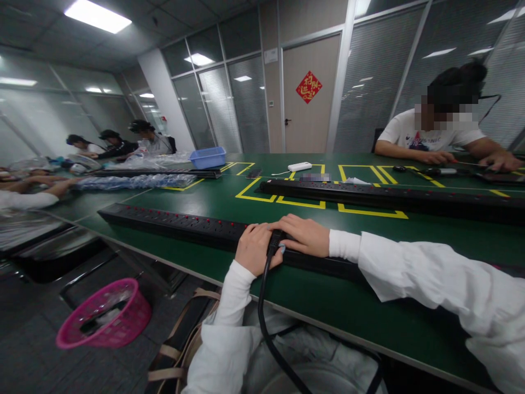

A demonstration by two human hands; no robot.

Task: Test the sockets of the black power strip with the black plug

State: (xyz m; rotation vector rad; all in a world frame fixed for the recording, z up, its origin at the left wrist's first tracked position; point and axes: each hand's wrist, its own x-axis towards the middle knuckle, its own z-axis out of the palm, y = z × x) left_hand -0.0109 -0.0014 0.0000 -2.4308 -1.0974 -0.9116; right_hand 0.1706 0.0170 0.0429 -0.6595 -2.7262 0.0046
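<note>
The left hand [255, 249] and right hand [305, 235] grasp the black plug [276, 238] between them, at the long black power strip [176, 221]; whether it is seated, fingers largely hide.

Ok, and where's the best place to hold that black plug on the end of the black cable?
Probably the body of the black moulded plug, since it looks thicker than the flexible black cable. Come from the sides, where the left hand and right hand flank it: the cable leaves its near end, so a sideways grip should clear it.
</note>
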